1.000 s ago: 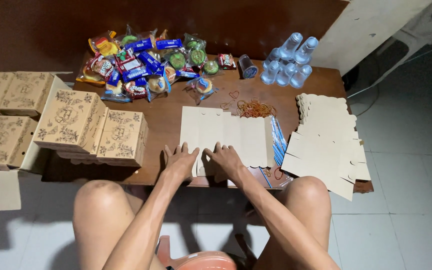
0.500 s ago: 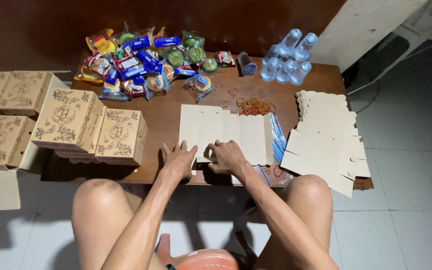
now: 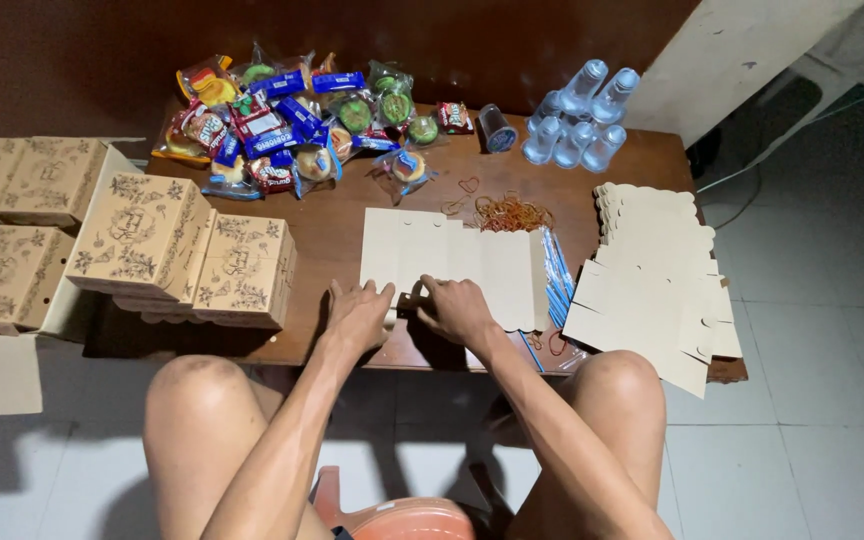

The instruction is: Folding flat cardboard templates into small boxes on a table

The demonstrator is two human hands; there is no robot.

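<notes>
Dark wooden table [image 3: 352, 235] on white tiled floor [image 3: 782, 470], both hands' grip pinching flat cardboard sheet [image 3: 452, 265]

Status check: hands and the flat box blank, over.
Left hand and right hand both on near edge of flat cardboard blank. Rubber bands beyond it, apart.

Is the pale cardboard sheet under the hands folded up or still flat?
Flat: the pale cardboard sheet lies spread on the brown table, both hands at its near edge.
</notes>
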